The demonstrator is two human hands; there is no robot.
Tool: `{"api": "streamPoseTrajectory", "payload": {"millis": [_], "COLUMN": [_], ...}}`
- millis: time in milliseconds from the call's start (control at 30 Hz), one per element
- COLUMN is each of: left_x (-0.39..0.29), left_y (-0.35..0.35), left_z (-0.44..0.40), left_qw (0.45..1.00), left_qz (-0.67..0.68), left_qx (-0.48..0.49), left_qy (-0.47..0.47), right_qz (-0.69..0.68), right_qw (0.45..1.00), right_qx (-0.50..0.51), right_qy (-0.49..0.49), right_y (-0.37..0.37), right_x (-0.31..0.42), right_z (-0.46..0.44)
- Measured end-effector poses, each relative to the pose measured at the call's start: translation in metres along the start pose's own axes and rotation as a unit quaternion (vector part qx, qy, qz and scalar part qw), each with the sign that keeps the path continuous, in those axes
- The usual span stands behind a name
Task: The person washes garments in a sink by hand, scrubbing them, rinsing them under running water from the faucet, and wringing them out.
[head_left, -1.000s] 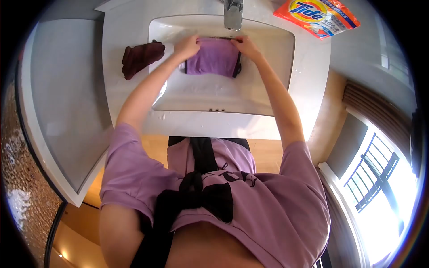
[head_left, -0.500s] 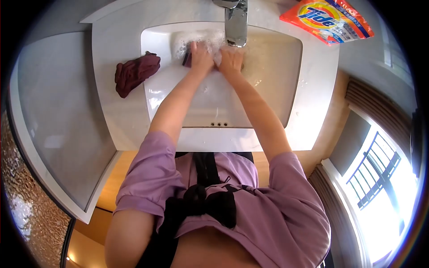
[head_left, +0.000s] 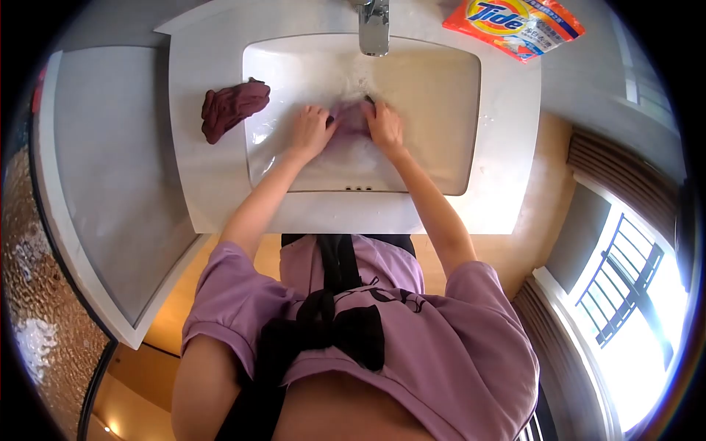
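Observation:
Inside the white sink point(head_left: 434, 162), my left hand point(head_left: 312, 134) is closed on one side of a wet purple cloth point(head_left: 351, 121). On the opposite side, my right hand point(head_left: 384, 128) grips the same cloth, which spreads between the two hands with dark patches by the fingers. Its lower part blurs into cloudy water, so its exact kind is hidden. Above the cloth is the chrome faucet point(head_left: 374, 33), with ripples and a few bubbles beneath it. A crumpled maroon cloth point(head_left: 234, 110) lies on the counter left of the basin, touched by neither hand.
An orange Tide detergent bag point(head_left: 511, 26) lies at the back right, beyond the sink. The counter's front edge point(head_left: 353, 220) runs close to my body. A grey panel with a white frame point(head_left: 110, 169) stands at the left, and a window point(head_left: 621, 279) is at the right.
My hands have come toward me from beneath the faucet and moved apart, spreading the purple cloth between them. The thick white suds around them have mostly gone. The view has shifted slightly.

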State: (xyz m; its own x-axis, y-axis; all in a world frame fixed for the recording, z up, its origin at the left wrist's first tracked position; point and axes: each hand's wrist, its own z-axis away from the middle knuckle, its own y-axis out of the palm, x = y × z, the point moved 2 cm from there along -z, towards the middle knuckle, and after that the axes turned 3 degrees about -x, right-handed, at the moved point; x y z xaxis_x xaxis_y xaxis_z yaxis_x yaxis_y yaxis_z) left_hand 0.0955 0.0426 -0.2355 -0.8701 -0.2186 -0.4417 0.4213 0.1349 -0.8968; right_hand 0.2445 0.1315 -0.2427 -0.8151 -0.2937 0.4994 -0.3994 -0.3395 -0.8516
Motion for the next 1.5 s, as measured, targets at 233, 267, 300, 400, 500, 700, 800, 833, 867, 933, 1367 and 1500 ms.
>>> {"api": "streamPoseTrajectory", "payload": {"millis": [233,267,300,400,500,700,800,833,867,933,1367,1500], "left_x": [-0.022,-0.031,-0.04,-0.054,-0.038,-0.059,-0.057,-0.058,-0.062,-0.069,-0.073,-0.075], "left_y": [0.008,0.004,0.0,0.006,0.049,0.022,0.026,0.021,0.014,0.001,0.01,0.0], "left_z": [-0.025,-0.033,-0.039,-0.05,-0.058,-0.049,-0.044,-0.046,-0.048,-0.052,-0.033,-0.041], "left_qw": [0.629,0.549,0.462,0.451,0.42,0.473,0.501,0.502,0.537,0.546,0.386,0.499], "left_qz": [0.676,0.73,0.776,0.771,0.839,0.762,0.78,0.779,0.723,0.684,0.862,0.763], "left_qx": [-0.03,-0.04,-0.05,-0.05,-0.026,0.038,0.108,0.108,0.099,0.07,0.072,0.099], "left_qy": [-0.383,-0.406,-0.426,-0.448,-0.346,-0.44,-0.36,-0.36,-0.423,-0.479,-0.32,-0.398], "right_qz": [-0.453,-0.532,-0.605,-0.542,-0.34,-0.125,-0.308,-0.463,-0.609,-0.647,-0.089,-0.087], "right_qw": [0.861,0.811,0.753,0.787,0.918,0.979,0.922,0.829,0.672,0.644,0.989,0.981], "right_qx": [-0.015,-0.04,-0.064,-0.141,-0.174,-0.119,0.035,0.102,0.148,0.086,-0.071,-0.037], "right_qy": [0.229,0.241,0.252,0.259,0.11,0.106,0.231,0.298,0.395,0.398,0.094,0.167], "right_y": [-0.033,-0.036,-0.037,-0.032,-0.056,-0.05,-0.01,0.01,0.019,0.006,-0.052,-0.033], "right_x": [0.025,0.027,0.03,0.037,0.072,0.064,0.02,0.005,0.002,0.007,0.072,0.042], "right_z": [-0.017,-0.019,-0.021,-0.014,0.009,-0.021,-0.061,-0.069,-0.065,-0.049,-0.043,-0.063]}}
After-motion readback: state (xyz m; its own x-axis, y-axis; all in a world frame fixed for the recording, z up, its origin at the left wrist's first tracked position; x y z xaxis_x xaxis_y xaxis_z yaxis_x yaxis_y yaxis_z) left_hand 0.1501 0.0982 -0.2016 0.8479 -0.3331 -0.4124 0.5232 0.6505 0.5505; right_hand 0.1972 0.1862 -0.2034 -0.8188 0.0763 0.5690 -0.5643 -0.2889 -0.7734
